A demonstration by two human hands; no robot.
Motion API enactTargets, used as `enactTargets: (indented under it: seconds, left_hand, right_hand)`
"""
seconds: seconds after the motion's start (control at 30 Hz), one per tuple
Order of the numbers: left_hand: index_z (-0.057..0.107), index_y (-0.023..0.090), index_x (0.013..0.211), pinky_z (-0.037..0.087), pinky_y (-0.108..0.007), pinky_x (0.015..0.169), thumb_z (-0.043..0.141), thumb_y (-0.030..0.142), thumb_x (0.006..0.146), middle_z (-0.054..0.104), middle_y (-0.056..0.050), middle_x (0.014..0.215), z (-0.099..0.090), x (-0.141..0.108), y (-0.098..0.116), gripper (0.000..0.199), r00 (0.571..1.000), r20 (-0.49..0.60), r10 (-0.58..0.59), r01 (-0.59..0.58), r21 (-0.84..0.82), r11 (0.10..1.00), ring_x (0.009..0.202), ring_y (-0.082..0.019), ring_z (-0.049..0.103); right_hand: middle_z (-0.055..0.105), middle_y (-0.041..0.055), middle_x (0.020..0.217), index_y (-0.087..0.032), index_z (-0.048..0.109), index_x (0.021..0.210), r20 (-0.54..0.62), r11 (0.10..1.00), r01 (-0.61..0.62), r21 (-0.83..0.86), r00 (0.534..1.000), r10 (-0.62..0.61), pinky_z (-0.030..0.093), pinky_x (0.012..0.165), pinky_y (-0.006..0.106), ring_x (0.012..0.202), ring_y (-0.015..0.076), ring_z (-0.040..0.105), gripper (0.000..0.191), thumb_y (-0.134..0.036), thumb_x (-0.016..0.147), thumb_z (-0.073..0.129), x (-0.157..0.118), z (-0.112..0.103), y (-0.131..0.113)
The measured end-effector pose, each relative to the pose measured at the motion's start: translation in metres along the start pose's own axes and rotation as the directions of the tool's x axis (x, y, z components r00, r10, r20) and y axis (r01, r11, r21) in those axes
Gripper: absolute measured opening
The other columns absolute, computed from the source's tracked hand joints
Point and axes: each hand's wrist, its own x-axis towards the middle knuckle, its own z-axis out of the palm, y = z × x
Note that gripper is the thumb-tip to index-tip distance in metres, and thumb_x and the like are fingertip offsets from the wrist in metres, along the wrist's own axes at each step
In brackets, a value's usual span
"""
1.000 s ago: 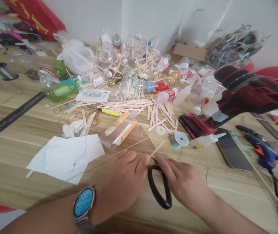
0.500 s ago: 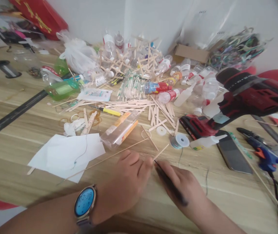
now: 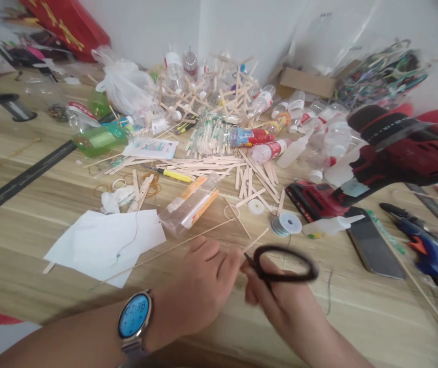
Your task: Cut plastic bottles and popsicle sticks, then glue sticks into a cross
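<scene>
My left hand [image 3: 203, 278], wearing a wristwatch [image 3: 134, 316], is closed with its thumb and finger pinching a thin wooden stick [image 3: 256, 240]. The stick's pale end sticks out up and to the right. Close beside it, my right hand [image 3: 286, 306] is closed on black-handled scissors [image 3: 313, 273]. One handle loop shows, smeared by motion, and the dark tip end lies by the left fingertips; most of the blades are hidden. Beyond the hands lie a long thin stick [image 3: 188, 240] and a clear plastic package [image 3: 190, 204] with orange edges.
A red and black power drill [image 3: 388, 158], phone [image 3: 376, 245], glue bottle [image 3: 328, 227] and blue glue gun [image 3: 430, 250] lie to the right. A wire spool [image 3: 286, 224] stands ahead. White paper [image 3: 100, 240] lies left; wooden sticks and plastic bottles are heaped at the back.
My right hand has turned the scissors, so the handle loop now swings up to the right into view. The left hand and the stick keep nearly the same place.
</scene>
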Motion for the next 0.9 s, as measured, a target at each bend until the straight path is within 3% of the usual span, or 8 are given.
enactTargets:
  seconds: [0.07, 0.13, 0.3, 0.47, 0.53, 0.7, 0.83, 0.9]
  left_hand:
    - [0.057, 0.011, 0.1, 0.045, -0.033, 0.059, 0.032, 0.006, 0.096, 0.059, -0.004, 0.071, 0.0, 0.001, -0.001, 0.026, 1.0, -0.007, 0.003, -0.003, 0.013, 1.0, 0.064, -0.02, 0.054]
    - [0.057, 0.01, 0.102, 0.045, -0.034, 0.059, 0.03, 0.006, 0.096, 0.058, -0.003, 0.069, 0.001, 0.001, -0.001, 0.028, 0.999, -0.031, -0.016, 0.016, 0.001, 1.0, 0.063, -0.02, 0.053]
    - [0.056, 0.006, 0.109, 0.046, -0.034, 0.058, 0.032, 0.005, 0.096, 0.061, -0.003, 0.07, 0.0, -0.002, 0.001, 0.027, 0.999, -0.033, 0.002, -0.002, -0.003, 1.0, 0.062, -0.019, 0.054]
    - [0.053, 0.004, 0.117, 0.047, -0.037, 0.06, 0.026, 0.007, 0.097, 0.065, -0.006, 0.076, -0.001, -0.003, 0.0, 0.033, 0.999, 0.023, 0.039, -0.04, 0.037, 0.999, 0.065, -0.021, 0.056]
    - [0.054, 0.004, 0.115, 0.047, -0.037, 0.059, 0.028, 0.008, 0.098, 0.064, -0.006, 0.073, 0.0, -0.003, 0.0, 0.031, 1.0, 0.013, 0.026, -0.026, 0.037, 0.999, 0.064, -0.021, 0.055]
    - [0.054, 0.005, 0.112, 0.048, -0.036, 0.059, 0.031, 0.006, 0.096, 0.063, -0.004, 0.07, 0.003, -0.002, 0.0, 0.028, 1.0, -0.024, -0.016, 0.015, -0.025, 1.0, 0.063, -0.021, 0.056]
    - [0.055, 0.007, 0.11, 0.048, -0.036, 0.061, 0.034, 0.006, 0.097, 0.064, -0.004, 0.072, 0.003, -0.001, -0.001, 0.025, 1.0, 0.004, -0.031, 0.031, -0.049, 0.998, 0.065, -0.02, 0.059]
    - [0.055, 0.009, 0.109, 0.048, -0.036, 0.06, 0.034, 0.007, 0.098, 0.063, -0.003, 0.072, 0.003, -0.001, -0.001, 0.024, 0.999, 0.007, -0.044, 0.044, -0.067, 0.997, 0.066, -0.02, 0.058]
  right_hand:
    - [0.061, -0.0009, 0.043, -0.022, 0.052, 0.05, 0.16, 0.946, -0.189, 0.263, 0.976, 0.15, 0.049, 0.048, 0.018, 0.039, 0.0107, 0.06, 0.063, -0.03, 0.107, 0.025, -0.001, 0.005, -0.006]
    - [0.062, -0.0008, 0.043, -0.021, 0.055, 0.053, 0.145, 0.936, -0.216, 0.279, 0.973, 0.181, 0.05, 0.049, 0.019, 0.04, 0.011, 0.061, 0.061, -0.031, 0.106, 0.026, -0.002, 0.007, -0.006]
    - [0.073, 0.0066, 0.068, -0.015, 0.067, 0.096, -0.129, 0.972, 0.163, -0.17, 0.974, -0.186, 0.051, 0.048, 0.026, 0.054, 0.0189, 0.068, 0.036, -0.031, 0.103, 0.035, -0.004, 0.003, 0.01]
    - [0.061, -0.001, 0.045, -0.022, 0.053, 0.059, 0.11, 0.927, -0.209, 0.312, 0.977, 0.183, 0.051, 0.048, 0.02, 0.04, 0.0119, 0.061, 0.054, -0.035, 0.106, 0.03, -0.006, 0.008, -0.003]
    - [0.058, -0.003, 0.041, -0.022, 0.052, 0.058, 0.198, 0.887, -0.259, 0.382, 0.96, 0.195, 0.051, 0.049, 0.018, 0.036, 0.0102, 0.059, 0.058, -0.035, 0.107, 0.025, -0.005, 0.01, -0.007]
    - [0.071, 0.0051, 0.064, -0.017, 0.064, 0.09, -0.1, 0.996, 0.028, -0.082, 0.994, -0.036, 0.05, 0.049, 0.025, 0.052, 0.0176, 0.067, 0.042, -0.033, 0.106, 0.029, -0.004, 0.01, 0.006]
    - [0.074, 0.0063, 0.071, -0.014, 0.061, 0.105, -0.121, 0.93, 0.196, -0.311, 0.962, -0.243, 0.05, 0.048, 0.026, 0.053, 0.0184, 0.069, 0.035, -0.023, 0.105, 0.028, -0.003, 0.006, 0.013]
    - [0.07, 0.0025, 0.063, -0.018, 0.06, 0.092, -0.15, 0.954, 0.146, -0.262, 0.97, -0.19, 0.047, 0.044, 0.024, 0.047, 0.0162, 0.065, 0.032, -0.023, 0.104, 0.031, -0.002, 0.004, 0.008]
